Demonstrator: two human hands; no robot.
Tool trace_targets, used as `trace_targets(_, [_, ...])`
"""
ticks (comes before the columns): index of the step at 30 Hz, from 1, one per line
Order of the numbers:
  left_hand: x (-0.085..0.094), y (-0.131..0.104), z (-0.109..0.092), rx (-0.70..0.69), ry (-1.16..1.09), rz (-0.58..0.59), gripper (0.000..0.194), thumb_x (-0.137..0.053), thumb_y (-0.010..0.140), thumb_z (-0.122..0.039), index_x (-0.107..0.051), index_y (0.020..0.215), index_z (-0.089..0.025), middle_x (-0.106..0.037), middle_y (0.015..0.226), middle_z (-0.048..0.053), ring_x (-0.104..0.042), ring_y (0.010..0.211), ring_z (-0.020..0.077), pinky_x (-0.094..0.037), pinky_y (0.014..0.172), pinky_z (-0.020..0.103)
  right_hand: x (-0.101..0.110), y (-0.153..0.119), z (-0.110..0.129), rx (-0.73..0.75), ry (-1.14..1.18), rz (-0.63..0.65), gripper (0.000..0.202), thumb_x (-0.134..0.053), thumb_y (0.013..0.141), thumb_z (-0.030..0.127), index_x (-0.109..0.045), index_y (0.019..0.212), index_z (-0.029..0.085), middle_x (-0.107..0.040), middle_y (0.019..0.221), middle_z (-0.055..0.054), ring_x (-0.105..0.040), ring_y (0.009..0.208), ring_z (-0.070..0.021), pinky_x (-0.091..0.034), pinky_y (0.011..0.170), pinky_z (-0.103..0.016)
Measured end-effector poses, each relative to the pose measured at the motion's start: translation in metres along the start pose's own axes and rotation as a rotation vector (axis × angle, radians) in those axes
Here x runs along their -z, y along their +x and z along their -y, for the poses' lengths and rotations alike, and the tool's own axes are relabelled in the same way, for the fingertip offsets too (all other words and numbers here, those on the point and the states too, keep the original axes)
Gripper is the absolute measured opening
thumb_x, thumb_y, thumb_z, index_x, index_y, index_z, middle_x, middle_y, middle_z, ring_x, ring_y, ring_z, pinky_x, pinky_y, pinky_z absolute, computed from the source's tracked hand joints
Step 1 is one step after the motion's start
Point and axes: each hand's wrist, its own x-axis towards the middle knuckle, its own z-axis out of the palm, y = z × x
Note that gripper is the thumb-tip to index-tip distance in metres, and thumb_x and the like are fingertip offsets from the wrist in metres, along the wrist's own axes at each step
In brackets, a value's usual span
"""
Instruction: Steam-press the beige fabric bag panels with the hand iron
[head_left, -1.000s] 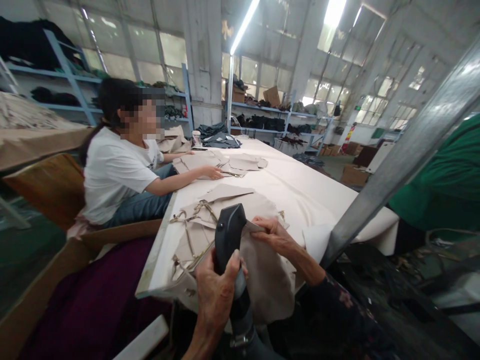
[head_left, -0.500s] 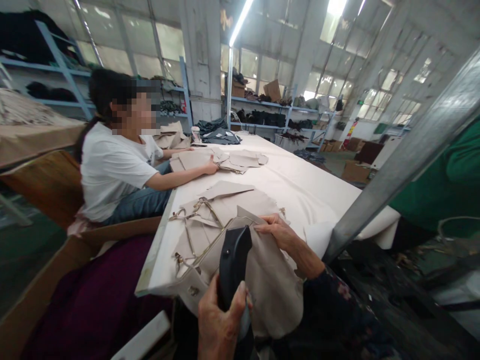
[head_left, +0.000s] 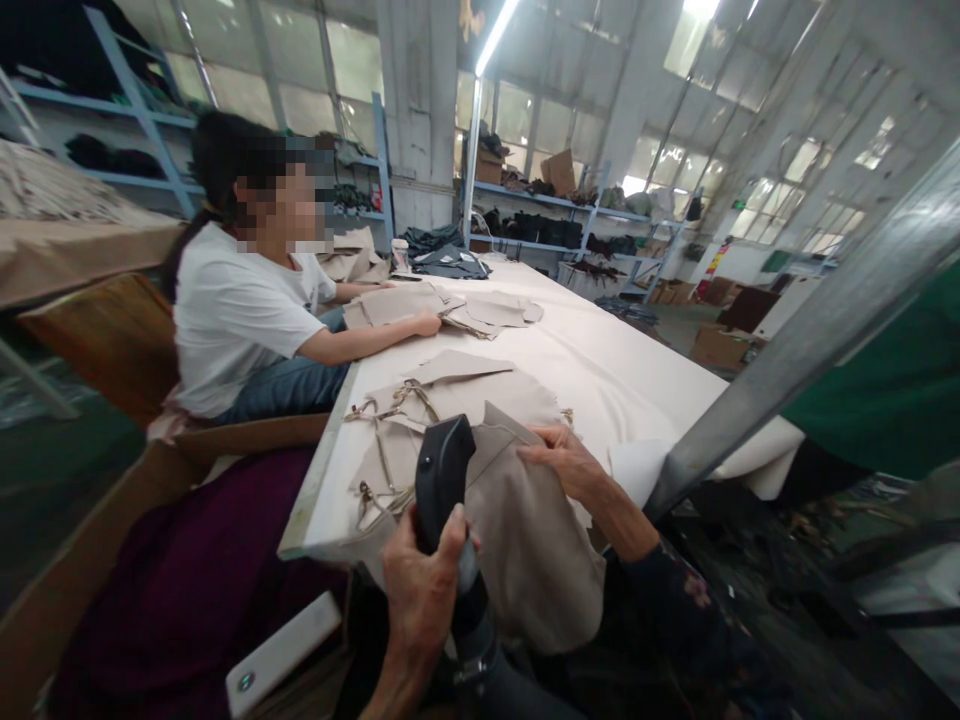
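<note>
My left hand [head_left: 421,580] is wrapped round a black handheld thread trimmer [head_left: 442,470] with a thick dark hose [head_left: 476,640] at its lower end. The trimmer points up and away, beside a beige garment piece [head_left: 525,550]. My right hand [head_left: 566,462] pinches the upper edge of that piece, which hangs down over the table's near edge. More beige pieces [head_left: 480,395] with metallic zip-like strips [head_left: 382,445] lie just beyond on the white table [head_left: 600,350]. The trimmer's working end is turned away, so I cannot see it.
A co-worker [head_left: 247,300] sits at the left, hands on another beige stack [head_left: 405,302]. A slanted metal post [head_left: 795,330] rises at the right. At lower left, a cardboard box [head_left: 255,436] holds purple cloth [head_left: 187,560], with a white phone-like slab [head_left: 285,650] nearby.
The thread trimmer in my left hand has moved left and toward me, off the garment's edge. My right hand keeps its pinch. The co-worker's near hand has closed more on the stack.
</note>
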Motion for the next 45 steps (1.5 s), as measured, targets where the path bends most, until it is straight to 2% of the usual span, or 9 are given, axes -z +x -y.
trace_targets(7, [0.028,-0.003,0.01,0.024,-0.035,-0.158,0.038,-0.067,0.07,-0.051,-0.062,0.077,-0.014,-0.067,0.058,0.003,-0.061,0.049,0.018,-0.051,0.047,0.027,0.019,0.031,0.042,0.086,0.07,-0.376,0.019,-0.076,0.051,0.022,-0.069,0.066,0.012,-0.063,0.053,0.0,-0.053,0.046,-0.0113,-0.041,0.046,-0.022])
trace_targets(12, [0.025,-0.012,-0.007,0.046,-0.077,-0.163,0.039,-0.069,0.066,-0.051,-0.061,0.078,-0.014,-0.066,0.055,0.002,-0.06,0.046,0.0177,-0.05,0.044,0.026,0.013,0.031,0.111,0.434,-0.006,-0.464,0.015,-0.072,0.056,0.019,-0.071,0.071,0.015,-0.065,0.058,0.001,-0.057,0.052,-0.0129,-0.045,0.052,-0.024])
trace_targets(15, [0.022,-0.016,-0.015,0.038,-0.058,-0.155,0.039,-0.068,0.067,-0.052,-0.062,0.076,-0.015,-0.066,0.055,0.002,-0.06,0.047,0.017,-0.049,0.046,0.025,-0.002,0.027,0.124,0.575,-0.025,-0.451,0.014,-0.07,0.061,0.018,-0.072,0.074,0.017,-0.066,0.061,0.001,-0.059,0.054,-0.0147,-0.046,0.053,-0.025])
trace_targets(26, [0.0,-0.022,-0.013,0.041,-0.016,0.006,0.037,-0.063,0.071,-0.054,-0.057,0.074,-0.017,-0.063,0.052,0.0,-0.058,0.048,0.0166,-0.047,0.048,0.025,-0.022,0.012,0.05,0.465,0.115,-0.568,0.017,-0.068,0.069,0.026,-0.069,0.083,0.017,-0.068,0.069,-0.001,-0.062,0.062,-0.0175,-0.048,0.055,-0.026])
trace_targets(29, [-0.007,-0.021,-0.01,0.038,0.021,0.036,0.038,-0.062,0.071,-0.055,-0.057,0.073,-0.017,-0.064,0.054,0.001,-0.059,0.05,0.0173,-0.046,0.048,0.025,-0.011,-0.001,0.039,0.448,0.123,-0.62,0.022,-0.068,0.069,0.029,-0.069,0.088,0.018,-0.069,0.073,-0.001,-0.062,0.064,-0.0185,-0.048,0.056,-0.027])
trace_targets(32, [-0.01,-0.02,-0.006,0.04,0.052,0.058,0.04,-0.061,0.071,-0.057,-0.058,0.072,-0.017,-0.064,0.053,0.001,-0.059,0.049,0.0171,-0.046,0.048,0.025,0.025,-0.013,0.016,0.372,0.046,-0.703,0.029,-0.067,0.071,0.032,-0.067,0.096,0.017,-0.069,0.078,-0.003,-0.062,0.066,-0.0199,-0.049,0.058,-0.03])
trace_targets(38, [-0.011,-0.016,0.004,0.072,0.059,0.039,0.039,-0.064,0.068,-0.056,-0.058,0.068,-0.017,-0.062,0.049,0.0,-0.058,0.045,0.016,-0.045,0.045,0.024,0.11,-0.034,-0.043,0.032,-0.75,-0.891,0.054,-0.059,0.073,0.027,-0.053,0.123,0.007,-0.065,0.085,-0.009,-0.061,0.081,-0.025,-0.05,0.077,-0.039])
trace_targets(41, [-0.015,-0.014,0.008,0.077,0.071,0.031,0.039,-0.063,0.067,-0.057,-0.058,0.068,-0.017,-0.062,0.047,0.0,-0.058,0.043,0.0162,-0.045,0.044,0.024,0.111,-0.028,-0.046,0.125,-1.246,-0.869,0.055,-0.056,0.077,0.021,-0.048,0.13,0.006,-0.06,0.105,-0.017,-0.056,0.098,-0.0292,-0.046,0.088,-0.044])
trace_targets(45, [-0.021,-0.012,0.01,0.067,0.066,0.01,0.038,-0.065,0.065,-0.055,-0.058,0.065,-0.018,-0.062,0.045,0.001,-0.057,0.039,0.0164,-0.045,0.042,0.025,0.081,0.012,-0.028,0.451,-1.572,-0.543,0.046,-0.049,0.084,0.012,-0.05,0.13,0.012,-0.049,0.128,-0.018,-0.044,0.119,-0.0288,-0.039,0.099,-0.041])
